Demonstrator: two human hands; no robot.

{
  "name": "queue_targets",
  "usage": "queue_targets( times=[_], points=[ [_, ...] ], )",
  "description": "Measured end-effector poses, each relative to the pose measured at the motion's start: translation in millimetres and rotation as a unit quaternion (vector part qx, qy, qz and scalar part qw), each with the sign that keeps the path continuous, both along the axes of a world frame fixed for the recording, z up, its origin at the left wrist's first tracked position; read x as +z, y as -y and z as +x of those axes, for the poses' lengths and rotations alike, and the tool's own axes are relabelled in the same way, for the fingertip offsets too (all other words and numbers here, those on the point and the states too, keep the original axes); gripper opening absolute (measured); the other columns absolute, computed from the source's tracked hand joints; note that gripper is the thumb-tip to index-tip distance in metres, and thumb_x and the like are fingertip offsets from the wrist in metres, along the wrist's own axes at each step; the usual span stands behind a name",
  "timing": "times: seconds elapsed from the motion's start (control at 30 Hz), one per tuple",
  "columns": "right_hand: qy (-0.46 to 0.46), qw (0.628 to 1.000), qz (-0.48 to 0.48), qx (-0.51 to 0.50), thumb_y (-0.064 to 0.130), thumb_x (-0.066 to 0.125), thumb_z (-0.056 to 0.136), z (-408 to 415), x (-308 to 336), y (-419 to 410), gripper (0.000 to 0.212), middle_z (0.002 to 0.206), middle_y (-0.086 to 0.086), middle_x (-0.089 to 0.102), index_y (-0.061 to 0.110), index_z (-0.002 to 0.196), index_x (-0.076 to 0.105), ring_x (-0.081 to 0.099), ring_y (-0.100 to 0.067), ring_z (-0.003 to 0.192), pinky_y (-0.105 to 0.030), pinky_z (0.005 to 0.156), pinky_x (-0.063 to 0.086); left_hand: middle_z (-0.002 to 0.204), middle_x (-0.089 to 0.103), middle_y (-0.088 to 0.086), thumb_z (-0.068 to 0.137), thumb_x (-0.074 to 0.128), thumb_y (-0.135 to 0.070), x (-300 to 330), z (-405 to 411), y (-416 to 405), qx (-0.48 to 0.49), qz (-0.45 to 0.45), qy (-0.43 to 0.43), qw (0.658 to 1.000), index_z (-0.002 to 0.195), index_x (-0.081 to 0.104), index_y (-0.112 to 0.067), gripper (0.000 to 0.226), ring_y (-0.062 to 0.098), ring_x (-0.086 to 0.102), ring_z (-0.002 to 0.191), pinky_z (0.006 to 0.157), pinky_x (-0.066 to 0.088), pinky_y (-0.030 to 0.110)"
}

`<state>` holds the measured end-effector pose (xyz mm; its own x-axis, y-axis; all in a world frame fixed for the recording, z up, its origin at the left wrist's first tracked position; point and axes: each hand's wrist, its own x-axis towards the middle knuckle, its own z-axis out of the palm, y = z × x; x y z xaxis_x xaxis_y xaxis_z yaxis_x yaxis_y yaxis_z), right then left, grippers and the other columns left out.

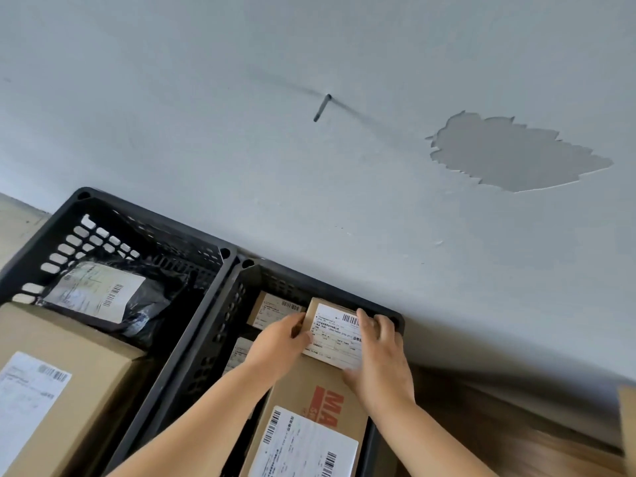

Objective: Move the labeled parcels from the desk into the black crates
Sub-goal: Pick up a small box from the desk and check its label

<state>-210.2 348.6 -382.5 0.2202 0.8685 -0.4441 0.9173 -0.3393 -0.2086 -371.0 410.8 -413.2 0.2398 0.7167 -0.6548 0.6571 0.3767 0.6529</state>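
- The left hand (280,340) reaches forward over the right black crate (220,325), fingers curled round the left edge of a small labeled parcel (335,333).
- The right hand (380,359) grips the same parcel's right side, fingers hooked over its far edge, thumb on the near corner.
- The parcel sits tilted above a larger box with red print (309,397) inside that crate.
- The left black crate (103,215) holds a black mailer bag (151,304) and a big carton (69,366).
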Motion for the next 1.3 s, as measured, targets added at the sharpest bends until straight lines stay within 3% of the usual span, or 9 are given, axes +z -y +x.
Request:
queue_targets(
  times=[0.07,0.13,0.33,0.47,0.7,0.83,1.07,1.17,1.3],
  points=[
    [-0.018,1.0,-0.016,0.001,0.024,0.064,0.087,-2,-11,-2,0.091,0.152,-0.003,0.005,0.029,0.152,0.0,0.025,-0.021,0.133,-0.029,0.106,0.037,0.118,0.062,-0.006,0.098,0.048,-0.027,-17,0,-5,0.024,-0.014,0.005,1.0,0.136,0.05,-0.024,0.038,0.01,0.057,0.098,0.075,0.047,0.021],
    [-0.039,0.999,-0.03,-0.004,0.02,0.06,0.091,-5,-20,-5,0.086,0.154,-0.005,0.0,0.028,0.153,0.001,0.026,-0.022,0.135,-0.029,0.106,0.036,0.123,0.062,-0.002,0.099,0.047,-0.024,-32,0,-12,0.067,-0.044,0.022,0.997,0.134,0.053,-0.022,0.036,0.013,0.056,0.105,0.085,0.047,0.024],
    [-0.104,0.993,-0.046,-0.04,0.029,0.048,0.098,-5,-45,-17,0.041,0.154,-0.005,0.007,0.014,0.134,0.038,0.051,-0.021,0.121,-0.025,0.091,0.049,0.131,0.058,0.003,0.099,0.044,-0.019,-73,0,-29,0.095,-0.13,0.039,0.986,0.134,0.053,-0.021,0.036,0.02,0.051,0.121,0.098,0.038,0.027],
    [-0.125,0.984,-0.12,-0.047,0.035,0.031,0.103,2,-65,-31,0.04,0.159,-0.011,0.009,0.01,0.128,0.05,0.051,-0.022,0.121,-0.027,0.093,0.043,0.141,0.049,0.003,0.101,0.042,-0.019,-102,2,-34,0.072,-0.174,0.036,0.981,0.141,0.044,-0.018,0.041,0.024,0.044,0.13,0.11,0.033,0.032],
    [-0.111,0.985,-0.127,-0.045,0.042,0.033,0.1,1,-83,-34,0.055,0.142,-0.016,0.036,0.008,0.144,0.03,0.054,-0.031,0.112,-0.033,0.084,0.045,0.136,0.054,0.003,0.098,0.044,-0.011,-126,10,-34,0.018,-0.165,0.037,0.985,0.136,0.051,-0.019,0.04,0.02,0.05,0.125,0.098,0.038,0.021],
    [-0.119,0.98,-0.157,-0.036,0.046,0.024,0.102,3,-85,-30,0.054,0.161,-0.007,0.007,0.013,0.142,0.041,0.042,-0.025,0.132,-0.035,0.103,0.038,0.143,0.049,0.007,0.097,0.046,-0.009,-129,12,-36,0.012,-0.157,0.031,0.987,0.139,0.049,-0.018,0.043,0.021,0.046,0.13,0.103,0.033,0.022],
    [-0.199,0.947,-0.211,-0.135,0.034,0.023,0.105,9,-90,-35,0.048,0.155,-0.004,0.032,0.013,0.146,0.038,0.03,-0.023,0.141,-0.033,0.115,0.025,0.144,0.047,0.006,0.098,0.045,-0.009,-128,15,-41,-0.001,-0.149,0.018,0.989,0.14,0.048,-0.02,0.043,0.021,0.045,0.131,0.098,0.033,0.02],
    [-0.226,0.933,-0.208,-0.187,0.025,0.018,0.107,9,-88,-37,0.045,0.16,-0.007,0.019,0.009,0.147,0.032,0.02,-0.025,0.146,-0.034,0.116,0.019,0.143,0.049,0.005,0.099,0.043,-0.01,-127,18,-43,-0.006,-0.15,0.017,0.988,0.14,0.048,-0.023,0.043,0.021,0.045,0.131,0.105,0.034,0.026],
    [-0.256,0.93,-0.233,-0.122,0.034,0.018,0.106,11,-94,-36,0.049,0.162,0.003,0.006,0.017,0.152,0.024,0.007,-0.017,0.149,-0.028,0.116,0.012,0.142,0.05,0.005,0.098,0.042,-0.006,-128,17,-41,0.01,-0.161,0.03,0.987,0.14,0.047,-0.026,0.046,0.021,0.046,0.13,0.109,0.036,0.032]
  ],
)
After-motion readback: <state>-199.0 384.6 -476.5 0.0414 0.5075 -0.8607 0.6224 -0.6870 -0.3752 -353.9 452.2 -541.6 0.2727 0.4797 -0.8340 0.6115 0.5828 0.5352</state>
